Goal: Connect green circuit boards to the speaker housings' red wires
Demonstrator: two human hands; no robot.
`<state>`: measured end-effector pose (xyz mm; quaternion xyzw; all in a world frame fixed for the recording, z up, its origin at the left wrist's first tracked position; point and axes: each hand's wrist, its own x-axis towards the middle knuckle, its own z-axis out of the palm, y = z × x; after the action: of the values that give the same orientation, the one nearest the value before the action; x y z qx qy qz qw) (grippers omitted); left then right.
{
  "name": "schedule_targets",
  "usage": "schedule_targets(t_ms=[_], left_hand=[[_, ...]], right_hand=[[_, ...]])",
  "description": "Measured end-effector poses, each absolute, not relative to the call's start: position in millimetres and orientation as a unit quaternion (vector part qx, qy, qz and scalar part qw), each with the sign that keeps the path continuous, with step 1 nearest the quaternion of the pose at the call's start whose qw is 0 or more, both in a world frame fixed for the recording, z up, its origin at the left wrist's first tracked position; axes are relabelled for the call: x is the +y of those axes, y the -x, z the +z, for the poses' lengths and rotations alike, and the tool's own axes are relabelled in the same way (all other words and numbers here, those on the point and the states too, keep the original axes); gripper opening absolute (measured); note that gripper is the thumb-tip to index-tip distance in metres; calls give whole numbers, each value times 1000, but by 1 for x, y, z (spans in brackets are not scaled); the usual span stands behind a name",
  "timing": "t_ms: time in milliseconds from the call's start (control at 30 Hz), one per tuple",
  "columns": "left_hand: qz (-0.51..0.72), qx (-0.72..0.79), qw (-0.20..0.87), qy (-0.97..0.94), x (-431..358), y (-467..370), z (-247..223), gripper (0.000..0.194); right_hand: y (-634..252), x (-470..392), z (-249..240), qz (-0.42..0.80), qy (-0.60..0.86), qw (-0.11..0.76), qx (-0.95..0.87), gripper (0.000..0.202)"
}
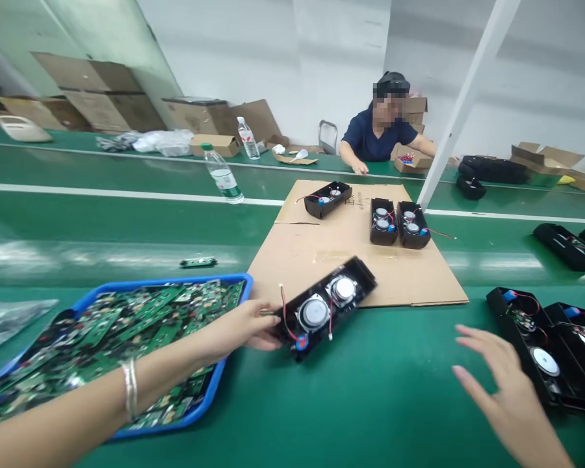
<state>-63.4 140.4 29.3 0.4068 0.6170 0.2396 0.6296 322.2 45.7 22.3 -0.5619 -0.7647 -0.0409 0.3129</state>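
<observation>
My left hand (258,325) grips the left end of a black speaker housing (329,305), which is tilted over the near edge of a cardboard sheet (351,266). Two round speakers, red wires and a blue part show inside it. My right hand (497,370) is over the green table with its fingers apart and holds nothing. Just right of it lie black housings (521,344) with speakers and wires. On the cardboard sit three more housings, one at the back left (327,199) and two side by side at the right (383,222).
A blue tray (209,396) full of green circuit boards stands at the left, with one loose board (198,262) behind it. Bottles (224,179), cartons (214,117) and a slanted white post (461,110) are farther back. A person (380,130) sits across the table.
</observation>
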Motion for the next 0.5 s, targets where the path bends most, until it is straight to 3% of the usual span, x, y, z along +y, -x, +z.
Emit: schedule_targets(t_ms=[133, 233, 400, 500], left_hand=[[127, 568, 660, -474, 129, 69, 26, 32], [77, 537, 678, -496, 135, 62, 16, 29], [65, 538, 662, -518, 164, 71, 14, 24], [142, 612, 569, -531, 199, 108, 21, 23]], right_hand=[[-242, 46, 19, 83, 432, 303, -846, 11], [-185, 36, 8, 95, 373, 281, -879, 15], [-112, 36, -28, 10, 461, 264, -847, 39], [-96, 48, -37, 59, 483, 259, -834, 38]])
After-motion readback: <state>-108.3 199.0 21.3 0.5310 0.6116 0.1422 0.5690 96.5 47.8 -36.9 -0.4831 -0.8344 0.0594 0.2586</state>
